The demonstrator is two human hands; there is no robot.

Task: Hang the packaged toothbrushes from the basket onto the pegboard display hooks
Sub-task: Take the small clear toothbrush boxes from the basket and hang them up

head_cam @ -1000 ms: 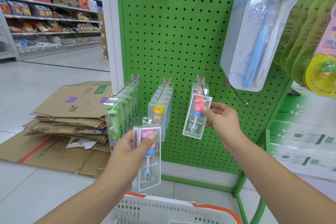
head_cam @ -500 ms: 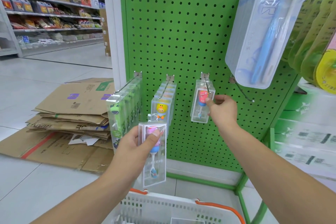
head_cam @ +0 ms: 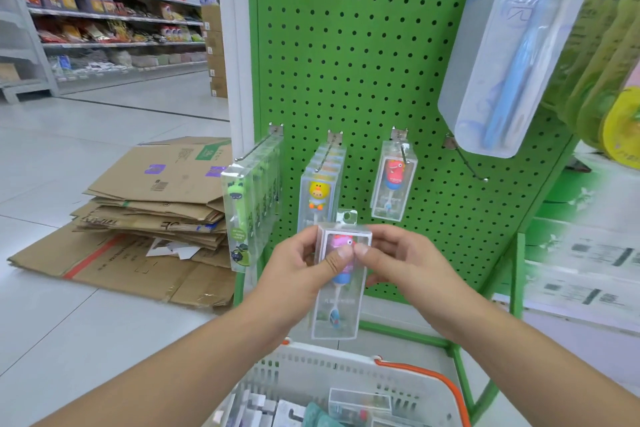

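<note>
Before the green pegboard, both hands clamped on a clear toothbrush pack, its print illegible.

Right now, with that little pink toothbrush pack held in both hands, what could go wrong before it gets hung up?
The pink toothbrush pack is only pinched near its top by the left hand and right hand, so it might slip into the basket below. Its small hang tab has to meet a thin wire, so it could miss the empty hook. The big blue toothbrush pack hangs just above that hook and might get bumped.
</note>
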